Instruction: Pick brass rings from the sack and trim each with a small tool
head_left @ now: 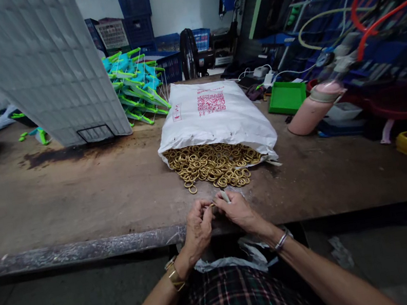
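At the wooden table's front edge (87,249), our left hand (198,224) pinches a brass-coloured ring (213,204); our right hand (241,212), beside it, grips a small pale tool (225,197) near rings (209,164) spilling from a white sack (191,123).

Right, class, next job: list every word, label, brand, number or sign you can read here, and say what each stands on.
No text is sharp enough to quote.
White sack, square red print, rather like a QR code: too blurred.
Same sack, red line above it: too small.
Same sack, small red panel at left: unreadable.
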A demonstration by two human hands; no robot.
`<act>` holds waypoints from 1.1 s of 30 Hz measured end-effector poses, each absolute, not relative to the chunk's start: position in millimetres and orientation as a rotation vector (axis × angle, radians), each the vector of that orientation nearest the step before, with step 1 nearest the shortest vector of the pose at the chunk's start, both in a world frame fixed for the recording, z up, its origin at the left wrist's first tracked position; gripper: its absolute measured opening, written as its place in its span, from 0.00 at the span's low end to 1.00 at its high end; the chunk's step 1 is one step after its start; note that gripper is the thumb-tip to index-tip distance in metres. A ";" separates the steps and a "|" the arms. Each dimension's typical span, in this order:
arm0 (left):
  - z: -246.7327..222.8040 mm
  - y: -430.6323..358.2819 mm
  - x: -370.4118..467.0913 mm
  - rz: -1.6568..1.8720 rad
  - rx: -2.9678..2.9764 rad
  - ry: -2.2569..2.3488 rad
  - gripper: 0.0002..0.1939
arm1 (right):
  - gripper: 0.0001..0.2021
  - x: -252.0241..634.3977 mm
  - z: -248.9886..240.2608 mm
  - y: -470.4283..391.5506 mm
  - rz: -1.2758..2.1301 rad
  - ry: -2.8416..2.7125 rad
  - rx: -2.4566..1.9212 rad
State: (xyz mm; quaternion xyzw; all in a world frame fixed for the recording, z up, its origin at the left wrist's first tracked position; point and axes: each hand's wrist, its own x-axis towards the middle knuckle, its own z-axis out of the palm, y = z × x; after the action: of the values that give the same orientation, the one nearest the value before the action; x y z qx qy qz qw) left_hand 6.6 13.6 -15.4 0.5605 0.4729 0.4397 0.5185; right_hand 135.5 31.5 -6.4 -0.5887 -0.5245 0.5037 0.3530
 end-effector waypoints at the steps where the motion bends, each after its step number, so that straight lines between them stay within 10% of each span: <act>1: -13.4 13.2 6.3 1.042 1.327 1.141 0.09 | 0.10 135.5 -6.1 32.3 1.245 -1.396 -1.525; 33: -8.8 10.3 -3.7 0.903 0.867 0.855 0.18 | 0.09 142.4 -18.7 28.2 0.780 -1.958 -1.539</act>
State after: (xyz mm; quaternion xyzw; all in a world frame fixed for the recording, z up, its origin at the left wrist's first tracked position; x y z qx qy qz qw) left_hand -3.7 10.3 -8.8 0.3930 0.3879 0.4095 0.7262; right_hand 142.4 28.2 -18.7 -0.5689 -0.7240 0.2882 0.2628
